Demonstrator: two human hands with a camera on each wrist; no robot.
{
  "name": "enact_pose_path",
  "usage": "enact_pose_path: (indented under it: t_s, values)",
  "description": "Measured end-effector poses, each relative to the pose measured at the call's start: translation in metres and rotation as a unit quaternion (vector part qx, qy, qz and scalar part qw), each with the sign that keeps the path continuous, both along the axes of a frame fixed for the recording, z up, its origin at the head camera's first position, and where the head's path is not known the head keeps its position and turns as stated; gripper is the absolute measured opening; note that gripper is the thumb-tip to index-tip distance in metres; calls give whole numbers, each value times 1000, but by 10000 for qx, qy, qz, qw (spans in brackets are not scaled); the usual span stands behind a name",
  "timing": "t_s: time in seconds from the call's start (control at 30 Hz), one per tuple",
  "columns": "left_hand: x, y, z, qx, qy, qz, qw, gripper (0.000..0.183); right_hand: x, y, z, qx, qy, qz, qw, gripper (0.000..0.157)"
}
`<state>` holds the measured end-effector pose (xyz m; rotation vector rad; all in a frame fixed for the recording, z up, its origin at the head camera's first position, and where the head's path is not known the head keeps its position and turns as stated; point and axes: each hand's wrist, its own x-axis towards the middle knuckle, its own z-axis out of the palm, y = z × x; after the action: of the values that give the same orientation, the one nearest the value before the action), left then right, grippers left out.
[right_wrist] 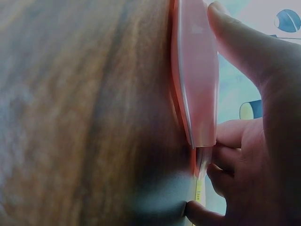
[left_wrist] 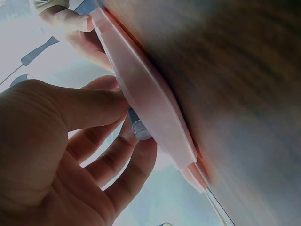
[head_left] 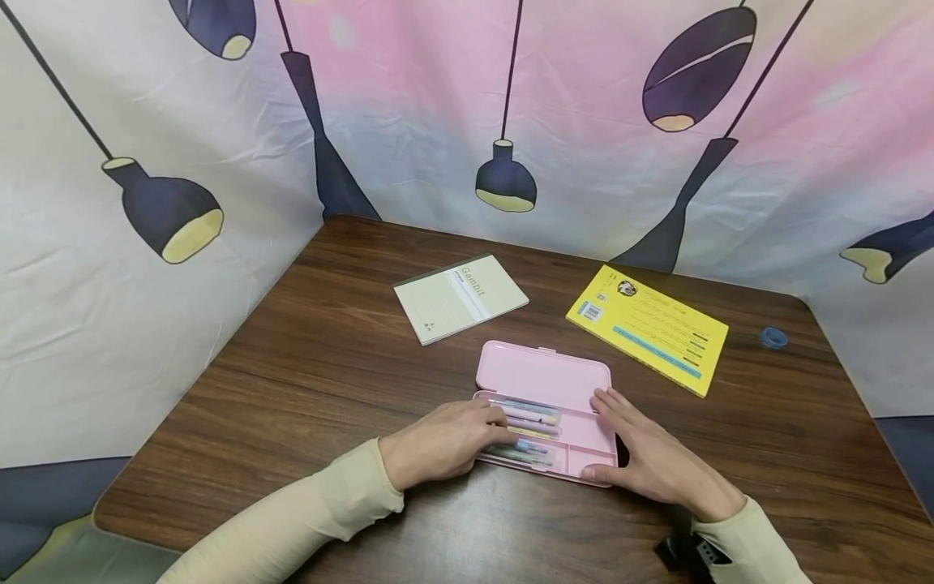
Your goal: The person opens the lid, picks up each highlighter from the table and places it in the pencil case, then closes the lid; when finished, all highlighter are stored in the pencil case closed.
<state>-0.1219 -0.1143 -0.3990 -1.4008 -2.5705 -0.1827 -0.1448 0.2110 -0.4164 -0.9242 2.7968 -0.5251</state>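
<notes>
A pink pencil case (head_left: 543, 369) lies opened flat on the table, its lid folded back on the far side. Several pens (head_left: 529, 415) fill its long compartments. My left hand (head_left: 456, 438) reaches in at the left end, fingers bent down among the pens. In the left wrist view, a pen with a dark body and clear end (left_wrist: 140, 129) pokes past the case's rim between thumb and fingers. My right hand (head_left: 657, 458) holds the right end of the case, thumb on the near corner and fingers at the hinge side.
Behind the case lies a pale notebook (head_left: 460, 298), and to its right a yellow book (head_left: 649, 328). A blue tape roll (head_left: 773, 337) rests near the right edge of the wooden table (head_left: 306, 357). A printed cloth (head_left: 409, 105) hangs behind.
</notes>
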Motion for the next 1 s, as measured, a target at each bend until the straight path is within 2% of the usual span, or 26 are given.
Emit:
enact_pose_path:
  t_s: [0.4,0.53,0.67,0.8,0.9,1.0]
  values:
    - [-2,2,3,142,-171,39,9997,31,-1,3,0,113,-78,-102,9999,106]
    - [-9,-1,11,278,-295,87,9991,25,-2,3,1,182,-27,-164,9997,108]
    - [-28,-8,24,344,-555,383,9971,25,-4,1,4,67,232,-450,9987,102]
    - [-51,-17,34,314,-819,993,9912,31,-12,-2,11,-299,570,-767,9950,84]
    - [-68,-20,39,131,-1161,1446,9826,38,-26,-4,19,-488,718,-800,9930,72]
    - [-84,-18,43,-131,-1673,1784,9695,47,-44,-5,27,-465,582,-769,9943,69]
